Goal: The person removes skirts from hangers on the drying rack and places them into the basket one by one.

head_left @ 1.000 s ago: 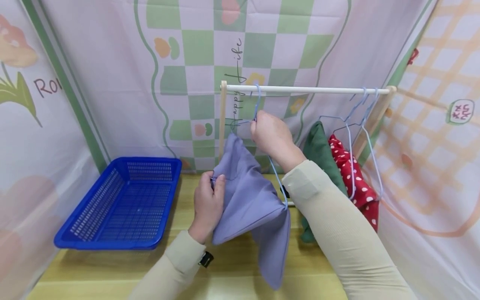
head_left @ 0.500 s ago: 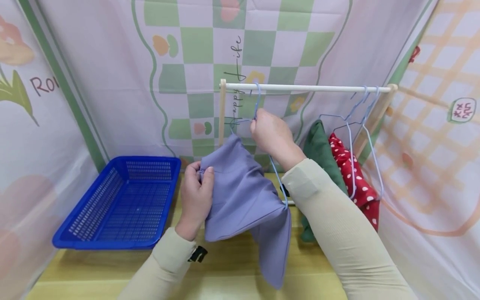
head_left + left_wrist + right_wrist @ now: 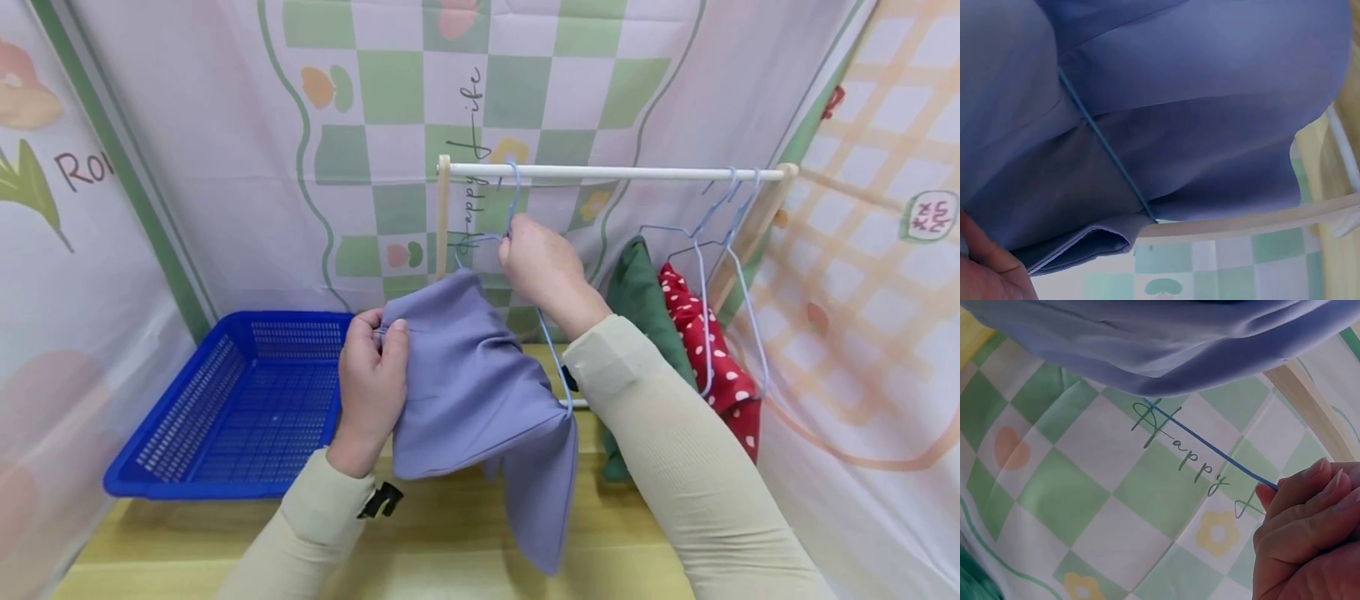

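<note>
A lavender-blue garment (image 3: 465, 375) drapes over a light-blue wire hanger (image 3: 552, 354), whose hook is over the white rail (image 3: 600, 172). My left hand (image 3: 371, 383) pinches the garment's upper left edge between thumb and fingers; in the left wrist view only some fingers (image 3: 991, 269) show at the lower left corner, against the cloth. My right hand (image 3: 543, 262) grips the hanger just below its hook. In the right wrist view, curled fingers (image 3: 1310, 512) are around the wire, with the cloth above. The hanger's lower bar is partly hidden by the cloth.
A blue plastic basket (image 3: 225, 487) stands at the left on the wooden table (image 3: 442, 550). Right of my hands, a green garment (image 3: 645, 308) and a red polka-dot garment (image 3: 705, 350) hang from the same rack. A wooden post (image 3: 443, 217) supports the rail's left end.
My left hand has moved left and slightly up, drawing the garment's edge outward so the cloth spreads wider. The right hand stays at the hanger's neck.
</note>
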`<state>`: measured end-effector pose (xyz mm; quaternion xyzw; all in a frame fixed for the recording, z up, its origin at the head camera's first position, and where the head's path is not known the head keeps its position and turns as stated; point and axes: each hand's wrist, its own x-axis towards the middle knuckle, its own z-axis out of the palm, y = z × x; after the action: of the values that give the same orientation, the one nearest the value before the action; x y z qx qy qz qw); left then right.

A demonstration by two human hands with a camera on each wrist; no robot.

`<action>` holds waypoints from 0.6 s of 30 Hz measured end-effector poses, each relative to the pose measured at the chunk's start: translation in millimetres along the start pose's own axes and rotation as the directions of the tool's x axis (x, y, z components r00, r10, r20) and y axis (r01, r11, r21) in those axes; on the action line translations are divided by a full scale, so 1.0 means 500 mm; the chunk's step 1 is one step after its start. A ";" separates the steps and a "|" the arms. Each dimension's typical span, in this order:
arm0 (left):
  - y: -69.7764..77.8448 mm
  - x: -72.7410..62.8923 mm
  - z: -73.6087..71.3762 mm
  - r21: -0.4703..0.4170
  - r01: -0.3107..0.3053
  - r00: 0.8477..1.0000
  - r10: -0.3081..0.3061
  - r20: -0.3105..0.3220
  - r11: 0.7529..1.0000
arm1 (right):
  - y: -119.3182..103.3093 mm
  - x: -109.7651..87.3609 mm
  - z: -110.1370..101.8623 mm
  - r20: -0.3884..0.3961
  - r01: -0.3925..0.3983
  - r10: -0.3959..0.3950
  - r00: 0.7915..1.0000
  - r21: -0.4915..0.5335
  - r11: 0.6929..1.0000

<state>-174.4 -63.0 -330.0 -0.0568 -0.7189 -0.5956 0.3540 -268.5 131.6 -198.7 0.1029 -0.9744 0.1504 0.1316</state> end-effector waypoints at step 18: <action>0.055 0.032 -0.038 -0.246 0.049 0.998 -0.057 -0.026 0.968 | 0.002 0.001 -0.003 0.011 0.002 -0.002 1.000 0.001 1.000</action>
<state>-163.9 -77.5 -297.6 -0.0711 -0.6352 -0.6898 0.3400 -268.8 133.0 -197.3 0.1050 -0.9749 0.1500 0.1263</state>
